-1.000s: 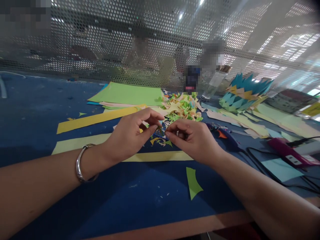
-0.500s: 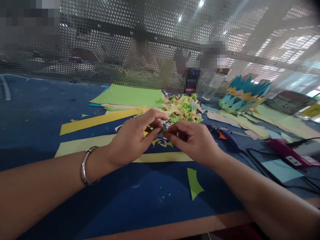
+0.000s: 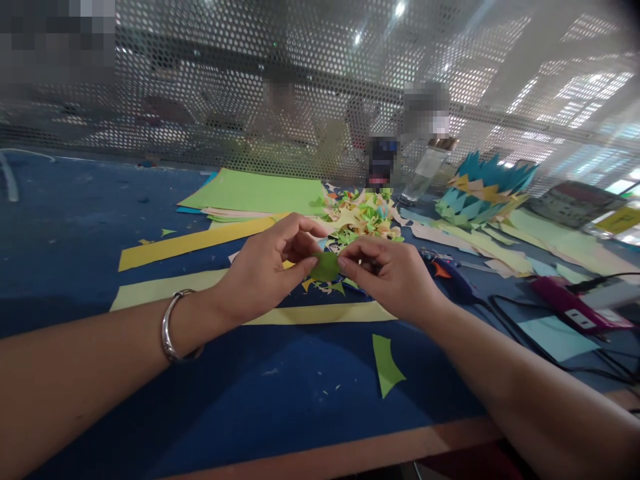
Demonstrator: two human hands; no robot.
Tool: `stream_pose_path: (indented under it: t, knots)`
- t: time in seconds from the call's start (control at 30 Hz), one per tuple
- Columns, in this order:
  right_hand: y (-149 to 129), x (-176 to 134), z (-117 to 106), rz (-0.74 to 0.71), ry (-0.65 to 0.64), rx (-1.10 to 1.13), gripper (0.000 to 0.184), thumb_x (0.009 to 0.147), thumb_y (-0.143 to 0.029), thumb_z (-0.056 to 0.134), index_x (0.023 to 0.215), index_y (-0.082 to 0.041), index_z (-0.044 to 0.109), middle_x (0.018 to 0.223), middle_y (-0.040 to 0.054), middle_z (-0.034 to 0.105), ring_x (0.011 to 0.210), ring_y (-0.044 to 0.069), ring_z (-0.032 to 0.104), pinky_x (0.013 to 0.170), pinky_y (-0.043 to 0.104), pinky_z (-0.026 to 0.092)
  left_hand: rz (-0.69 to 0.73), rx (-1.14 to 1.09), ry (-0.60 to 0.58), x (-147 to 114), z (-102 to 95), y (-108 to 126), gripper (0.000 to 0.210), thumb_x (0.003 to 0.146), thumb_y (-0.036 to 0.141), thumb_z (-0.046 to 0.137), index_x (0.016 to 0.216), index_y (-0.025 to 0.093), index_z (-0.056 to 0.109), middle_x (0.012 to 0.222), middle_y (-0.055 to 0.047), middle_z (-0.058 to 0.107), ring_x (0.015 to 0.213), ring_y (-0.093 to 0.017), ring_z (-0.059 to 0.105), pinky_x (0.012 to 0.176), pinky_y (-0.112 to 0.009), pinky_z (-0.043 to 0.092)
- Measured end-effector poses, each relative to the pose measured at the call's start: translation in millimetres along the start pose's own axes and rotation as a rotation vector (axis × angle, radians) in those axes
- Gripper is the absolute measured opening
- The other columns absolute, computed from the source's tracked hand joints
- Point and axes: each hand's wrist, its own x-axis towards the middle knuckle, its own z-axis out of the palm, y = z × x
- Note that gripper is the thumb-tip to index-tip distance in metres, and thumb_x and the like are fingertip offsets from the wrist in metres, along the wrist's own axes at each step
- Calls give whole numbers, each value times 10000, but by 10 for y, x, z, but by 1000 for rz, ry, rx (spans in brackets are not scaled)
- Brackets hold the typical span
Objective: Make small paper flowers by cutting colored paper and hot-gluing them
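Note:
Between my two hands is a small green piece of paper (image 3: 326,267), roughly round, its face turned toward me. My left hand (image 3: 270,270), with a silver bangle on the wrist, pinches its left edge between thumb and fingers. The right edge is pinched by my right hand (image 3: 395,273). Small paper scraps (image 3: 325,287) lie on the blue table below the fingers. Just behind the hands is a heap of folded green, cream and yellow paper pieces (image 3: 363,217). A pale yellow paper strip (image 3: 320,313) runs beneath my wrists.
Green paper sheets (image 3: 265,190) are stacked at the back, near a yellow strip (image 3: 200,240). A green offcut (image 3: 387,367) lies in front. To the right are a blue glue gun (image 3: 457,283), a purple power strip (image 3: 575,303) with cables, a paper crown (image 3: 487,190) and a glass bottle (image 3: 427,170).
The green paper was almost hidden, seen nearly edge-on between my fingertips; now its flat face shows. My hands have moved slightly apart, both still holding it.

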Motion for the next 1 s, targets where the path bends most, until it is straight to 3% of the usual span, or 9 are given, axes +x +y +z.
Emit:
stream_pose_path:
  t: [0.13, 0.27, 0.4, 0.57, 0.67, 0.8, 0.9, 1.0]
  knots:
    - [64, 32, -109, 31, -9, -112, 172, 913, -314, 621, 833, -176, 685, 712, 3, 628, 561, 98, 479, 540, 244, 358, -66, -99, 21, 13, -4, -20, 276, 841, 247, 693, 1090, 210, 580, 894, -26, 667, 812, -146, 667, 775, -298, 574]
    - [180, -4, -355, 116, -62, -287, 233, 896, -392, 635, 811, -184, 699, 645, 0, 628, 517, 106, 479, 531, 258, 350, -111, -95, 55, 35, -38, -74, 284, 819, 260, 724, 1063, 201, 593, 865, -24, 667, 788, -146, 663, 749, -300, 574]
    - [350, -282, -706, 262, 1, -435, 273, 886, -456, 636, 822, -204, 719, 575, 6, 615, 472, 135, 504, 510, 287, 369, -144, -84, 55, 43, -55, -115, 280, 815, 255, 725, 1055, 200, 592, 858, -26, 667, 759, -141, 652, 723, -295, 573]
    - [635, -738, -1076, 411, 121, -609, 200, 866, -446, 695, 819, -252, 714, 641, 88, 683, 540, 209, 623, 512, 342, 399, -161, -63, 44, 40, -43, -123, 268, 819, 271, 719, 1051, 202, 604, 859, -27, 663, 762, -142, 650, 730, -295, 577]
    - [860, -836, -1150, 371, 140, -519, 152, 803, -396, 783, 818, -260, 714, 586, 77, 655, 496, 190, 611, 470, 326, 372, -159, -55, 44, 44, -36, -131, 249, 831, 285, 708, 1049, 208, 616, 834, -21, 652, 754, -141, 647, 712, -290, 572]
    - [1162, -807, -1160, 315, 172, -478, 221, 727, -370, 845, 775, -198, 714, 623, 91, 687, 526, 216, 632, 493, 328, 411, -154, -56, 61, 54, -44, -136, 245, 825, 287, 710, 1040, 202, 628, 826, -26, 657, 749, -146, 652, 700, -294, 573]
    - [1263, -805, -1166, 403, 139, -443, 241, 679, -375, 869, 721, -194, 714, 616, 91, 681, 538, 226, 634, 508, 341, 417, -151, -55, 69, 58, -51, -128, 233, 820, 274, 710, 1025, 195, 633, 824, -29, 658, 749, -145, 653, 710, -293, 575]
    - [1188, -834, -1167, 555, 132, -228, 157, 778, -367, 789, 771, -224, 725, 644, 88, 675, 497, 166, 589, 486, 328, 391, -150, -58, 57, 54, -52, -123, 229, 821, 270, 709, 1022, 192, 632, 826, -27, 657, 752, -142, 648, 704, -282, 569]
